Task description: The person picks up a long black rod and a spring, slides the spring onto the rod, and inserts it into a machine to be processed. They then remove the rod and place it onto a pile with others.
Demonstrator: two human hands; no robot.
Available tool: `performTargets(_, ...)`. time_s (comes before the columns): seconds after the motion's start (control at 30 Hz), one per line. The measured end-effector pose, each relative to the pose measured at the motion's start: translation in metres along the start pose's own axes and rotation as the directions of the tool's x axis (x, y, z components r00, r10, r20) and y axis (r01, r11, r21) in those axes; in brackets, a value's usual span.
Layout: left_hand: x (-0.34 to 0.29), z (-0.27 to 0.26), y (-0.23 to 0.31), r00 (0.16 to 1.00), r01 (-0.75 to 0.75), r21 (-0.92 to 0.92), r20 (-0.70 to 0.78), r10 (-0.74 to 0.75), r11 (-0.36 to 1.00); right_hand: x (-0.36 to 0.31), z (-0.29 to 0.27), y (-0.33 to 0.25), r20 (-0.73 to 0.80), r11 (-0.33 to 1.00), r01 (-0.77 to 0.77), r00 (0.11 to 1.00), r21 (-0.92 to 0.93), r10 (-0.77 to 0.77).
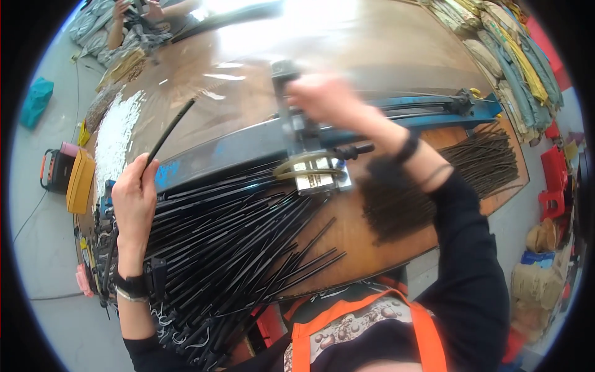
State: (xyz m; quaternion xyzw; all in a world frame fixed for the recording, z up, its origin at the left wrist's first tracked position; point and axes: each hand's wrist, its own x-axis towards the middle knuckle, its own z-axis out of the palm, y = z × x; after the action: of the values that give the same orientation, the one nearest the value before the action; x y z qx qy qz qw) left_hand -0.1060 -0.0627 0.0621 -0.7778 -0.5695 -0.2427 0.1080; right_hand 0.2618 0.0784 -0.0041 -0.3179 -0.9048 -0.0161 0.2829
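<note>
My left hand (133, 195) is closed around a thin black rod (173, 127), which points up and to the right. My right hand (328, 99) is blurred by motion, so its fingers are not clear. It is beside the dark top (284, 71) of an upright lever, and I cannot tell whether it touches it. Below stands a bench device with a shiny metal block (321, 180) and a curved brass-coloured band, fixed along a long blue metal rail (427, 118). A heap of black rods (217, 248) fans out under my left forearm.
Brown thin sticks (483, 164) lie stacked on the right of the wooden table (347, 245). Small white pieces (121, 139) are heaped at the left, near a yellow bin (80, 181). Folded fabric bundles (514, 56) line the far right. Another person's hands (133, 12) show at the far left.
</note>
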Motion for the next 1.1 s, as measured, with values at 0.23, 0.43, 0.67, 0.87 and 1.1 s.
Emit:
performTargets(0.23,0.027,0.070,0.042,0.960,-0.253,-0.140,0.090,0.267,0.957,-0.119,-0.062,0.049,-0.129,0.982,-0.116,0.987,-0.147,0.097)
performTargets(0.43,0.044,0.100,0.068,0.945,-0.211,-0.267,0.190,0.266,0.940,-0.133,-0.073,0.031,-0.136,0.969,-0.196,0.975,-0.153,0.175)
performTargets(0.67,0.046,0.102,0.070,0.954,-0.137,-0.305,0.217,0.209,0.943,-0.128,-0.063,0.030,-0.140,0.974,-0.215,0.969,-0.073,0.203)
performTargets(0.87,0.038,0.114,0.076,0.978,-0.153,-0.356,0.080,0.193,0.922,-0.131,-0.060,0.024,-0.153,0.961,-0.261,0.957,-0.092,0.245)
performTargets(1.1,0.053,0.132,0.075,0.961,-0.231,-0.320,0.075,0.267,0.919,-0.141,-0.066,0.035,-0.161,0.943,-0.267,0.958,-0.198,0.238)
